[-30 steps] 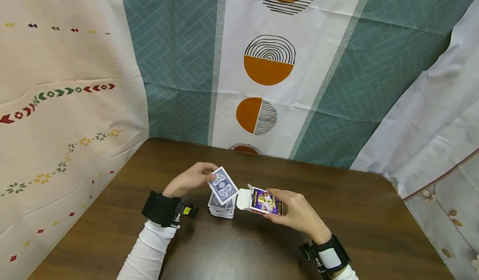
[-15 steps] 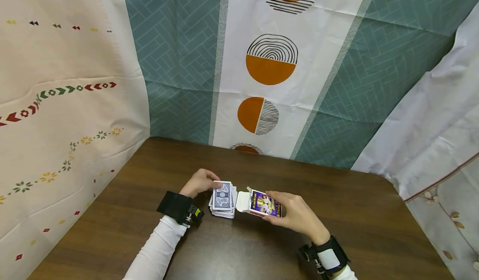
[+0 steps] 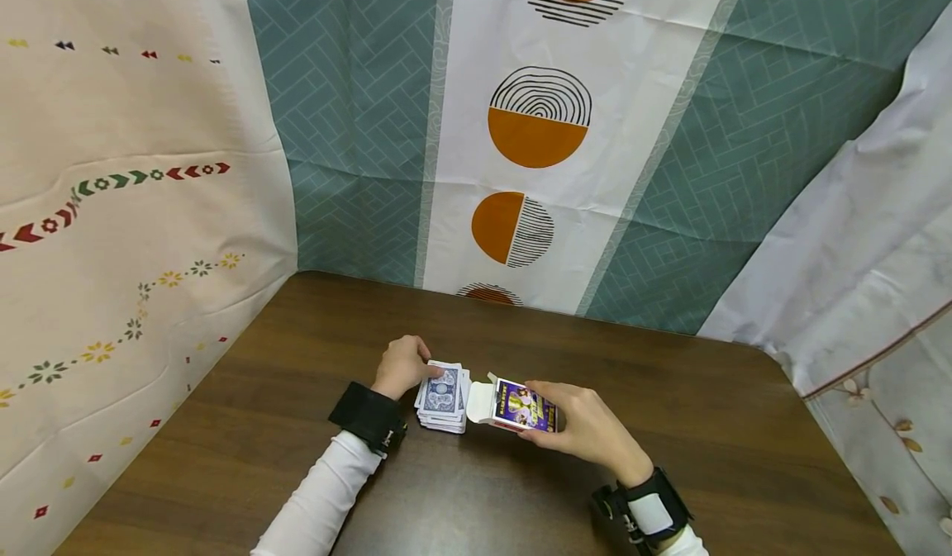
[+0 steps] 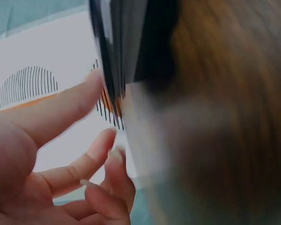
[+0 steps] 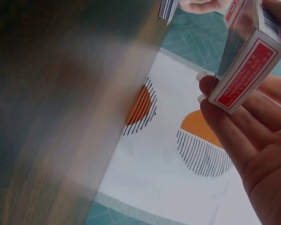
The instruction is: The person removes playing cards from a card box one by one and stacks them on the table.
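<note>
A pile of blue-backed playing cards lies face down on the table, its edges uneven. My left hand is at the pile's far left corner, thumb on the top card. In the left wrist view the thumb touches the cards, while the other fingers hang loosely curled past their end. To the right of the pile, my right hand grips a purple card box between thumb and fingers. The box's white flap stands open toward the pile. What the box contains is hidden.
The brown wooden table reaches back to a teal and white patterned curtain. Cream embroidered cloth hangs on the left side, and white cloth on the right. Black camera straps circle both wrists.
My left hand has lowered a tilted card onto the pile, where it now lies flat. The hand's wrist has since shifted slightly right. The right hand and box have barely moved.
</note>
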Motion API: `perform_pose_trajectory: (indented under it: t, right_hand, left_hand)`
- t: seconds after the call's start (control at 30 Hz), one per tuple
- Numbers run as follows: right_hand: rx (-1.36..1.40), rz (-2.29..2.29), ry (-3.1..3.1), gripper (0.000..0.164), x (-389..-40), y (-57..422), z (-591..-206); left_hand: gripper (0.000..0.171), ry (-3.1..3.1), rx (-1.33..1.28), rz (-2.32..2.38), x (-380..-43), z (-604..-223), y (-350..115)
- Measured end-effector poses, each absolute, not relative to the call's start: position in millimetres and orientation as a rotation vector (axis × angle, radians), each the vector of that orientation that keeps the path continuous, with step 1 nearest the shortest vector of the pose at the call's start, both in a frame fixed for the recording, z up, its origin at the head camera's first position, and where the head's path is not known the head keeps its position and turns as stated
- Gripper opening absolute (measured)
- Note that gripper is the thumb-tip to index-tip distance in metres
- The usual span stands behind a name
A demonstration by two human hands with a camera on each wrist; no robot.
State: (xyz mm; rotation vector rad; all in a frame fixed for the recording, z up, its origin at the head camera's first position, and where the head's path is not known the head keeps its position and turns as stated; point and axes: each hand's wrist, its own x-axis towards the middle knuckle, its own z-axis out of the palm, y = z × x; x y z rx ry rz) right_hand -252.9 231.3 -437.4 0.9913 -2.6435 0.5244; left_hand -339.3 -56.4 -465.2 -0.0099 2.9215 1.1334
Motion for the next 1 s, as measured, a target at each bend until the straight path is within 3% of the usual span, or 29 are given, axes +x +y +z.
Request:
perform_pose_trajectory:
  t: [0.27,0.4,0.63,1.0]
  right_hand:
    - [1.0,0.53,-2.611,0.06,-252,233,-439]
    - [1.012,0.55,-2.601,0.06,-252,232,-438]
    - [1.04,0.552,-2.573,0.06,-249,230,-435]
    - [1.035,0.522,-2.548,0.06,-250,231,-434]
  left_hand:
    - [0.014,2.654,0.5,1.302,-309,-427,-35]
    - [0.014,2.536,0.654,1.272,-294,-418,-20]
    - [0.026,2.711,0.616,1.203,-281,-423,-5]
    - [0.024,2.585,0.571,1.29,-284,-423,-4]
